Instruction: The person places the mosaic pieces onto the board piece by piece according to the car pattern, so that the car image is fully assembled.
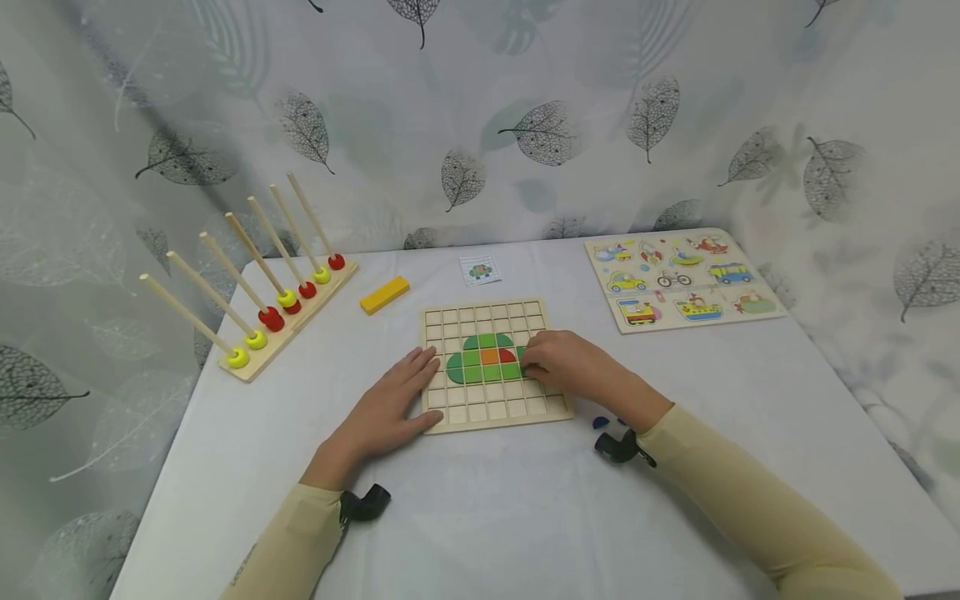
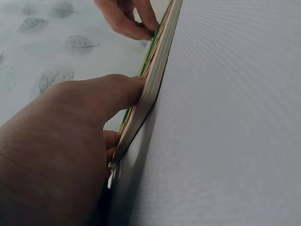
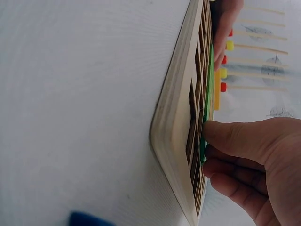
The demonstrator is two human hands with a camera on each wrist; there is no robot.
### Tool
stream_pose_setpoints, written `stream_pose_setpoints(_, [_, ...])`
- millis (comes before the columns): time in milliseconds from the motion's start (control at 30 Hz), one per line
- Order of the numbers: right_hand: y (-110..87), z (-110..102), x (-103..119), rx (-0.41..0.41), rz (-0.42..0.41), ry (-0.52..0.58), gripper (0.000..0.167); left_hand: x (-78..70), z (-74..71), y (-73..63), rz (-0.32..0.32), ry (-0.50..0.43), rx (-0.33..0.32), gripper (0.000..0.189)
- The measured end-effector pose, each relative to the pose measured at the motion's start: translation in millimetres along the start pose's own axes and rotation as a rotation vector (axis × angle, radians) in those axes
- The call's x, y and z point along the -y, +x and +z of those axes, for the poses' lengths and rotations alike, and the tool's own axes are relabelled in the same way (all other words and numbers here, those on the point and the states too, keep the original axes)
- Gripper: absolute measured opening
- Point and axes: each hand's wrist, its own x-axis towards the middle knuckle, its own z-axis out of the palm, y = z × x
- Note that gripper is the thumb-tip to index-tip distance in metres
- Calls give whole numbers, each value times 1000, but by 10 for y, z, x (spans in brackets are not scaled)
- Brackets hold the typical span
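Observation:
A wooden grid board (image 1: 454, 417) lies on the white table, with green, orange and red tiles set in its middle cells. My left hand (image 1: 378, 412) rests along the board's left side, fingers extended, the thumb on the edge near its front corner. At the right end of the coloured pattern, my right hand (image 1: 573, 367) pinches a dark green tile (image 3: 203, 146) between thumb and fingers, against the board. The fingers hide part of that tile in the head view. Beside the board, under the right wrist, is a small blue piece (image 1: 600, 422); another is partly covered.
A bead stacker (image 1: 255, 364) with upright pegs and red and yellow beads stands at the left. Behind the board lie a yellow block (image 1: 385, 295) and a small picture card (image 1: 480, 271). A vehicle puzzle board (image 1: 622, 321) occupies the back right, near the leaf-print curtain (image 1: 547, 192).

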Motion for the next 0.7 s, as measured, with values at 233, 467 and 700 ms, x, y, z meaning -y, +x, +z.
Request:
stream_pose_setpoints(233, [-19,-3,-7,11,35,40,8,-9,-12,-1,-2,-9,3,87])
stream_pose_setpoints(467, [-113,-114,-74,-5,142,100,15,-4,-2,6,-2,-5,2,87])
stream_pose_setpoints(700, [-262,-290,-173,-54,186,104,22,-9,-11,0,-5,-8,2,87])
